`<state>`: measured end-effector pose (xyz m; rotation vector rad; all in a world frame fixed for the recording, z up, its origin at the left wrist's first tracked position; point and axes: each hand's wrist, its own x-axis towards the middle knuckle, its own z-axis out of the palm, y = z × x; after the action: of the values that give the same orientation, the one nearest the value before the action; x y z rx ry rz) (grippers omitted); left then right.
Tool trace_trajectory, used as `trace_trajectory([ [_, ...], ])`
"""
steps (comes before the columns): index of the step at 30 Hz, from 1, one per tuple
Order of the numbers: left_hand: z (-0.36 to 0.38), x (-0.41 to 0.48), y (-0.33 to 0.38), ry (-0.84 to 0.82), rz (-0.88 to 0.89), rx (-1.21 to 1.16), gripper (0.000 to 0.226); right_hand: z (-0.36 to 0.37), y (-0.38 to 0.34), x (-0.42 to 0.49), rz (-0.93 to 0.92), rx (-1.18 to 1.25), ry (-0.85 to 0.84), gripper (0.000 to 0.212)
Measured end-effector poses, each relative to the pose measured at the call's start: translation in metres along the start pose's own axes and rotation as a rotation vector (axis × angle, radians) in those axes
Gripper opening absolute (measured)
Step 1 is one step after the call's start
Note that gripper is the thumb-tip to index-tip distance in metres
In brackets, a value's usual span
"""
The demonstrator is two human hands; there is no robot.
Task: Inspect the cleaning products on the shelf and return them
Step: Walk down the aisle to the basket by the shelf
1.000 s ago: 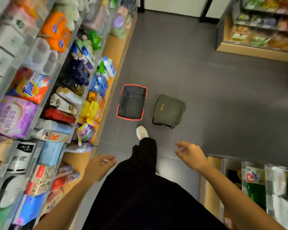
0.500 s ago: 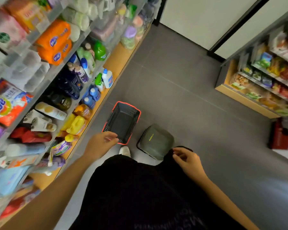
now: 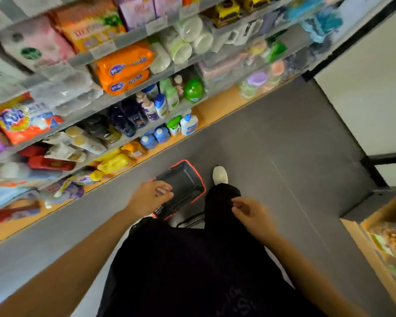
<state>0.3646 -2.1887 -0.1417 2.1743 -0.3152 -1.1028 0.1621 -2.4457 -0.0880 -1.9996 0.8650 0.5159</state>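
A grey multi-level shelf (image 3: pixel 133 35) fills the left and top of the head view, packed with cleaning products: orange refill packs (image 3: pixel 124 67), a green round bottle (image 3: pixel 193 90), dark purple bottles (image 3: pixel 128 120), blue bottles (image 3: pixel 154 137), yellow jugs (image 3: pixel 114 162) and a white bottle (image 3: pixel 189 125). My left hand (image 3: pixel 150 197) hangs over the floor below the shelf, fingers loosely curled, holding nothing. My right hand (image 3: pixel 249 213) is in front of my dark trousers, fingers loosely bent and empty. Neither hand touches a product.
A black shopping basket (image 3: pixel 185 177) with a red rim stands on the grey floor by my white shoe (image 3: pixel 220 175). A wooden plinth (image 3: pixel 217 106) runs under the shelf. Another shelf unit (image 3: pixel 384 239) stands at the right. A white wall closes the aisle's far end.
The view has swung left toward the shelf and moved closer. The basket now lies right by my feet, the dark bag is out of sight, and both hands stay empty.
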Motion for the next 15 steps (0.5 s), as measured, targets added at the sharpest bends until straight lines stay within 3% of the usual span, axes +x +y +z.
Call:
trace_trajectory([
  [7, 0.043, 0.017, 0.047, 0.224, -0.261, -0.082, 0.012, -0.078, -0.045, 0.175, -0.330, -0.216, -0.233, 0.023],
  [15, 0.071, 0.033, 0.030, 0.348, -0.425, -0.161, 0.017, 0.005, -0.133, 0.313, -0.697, -0.461, -0.492, 0.028],
])
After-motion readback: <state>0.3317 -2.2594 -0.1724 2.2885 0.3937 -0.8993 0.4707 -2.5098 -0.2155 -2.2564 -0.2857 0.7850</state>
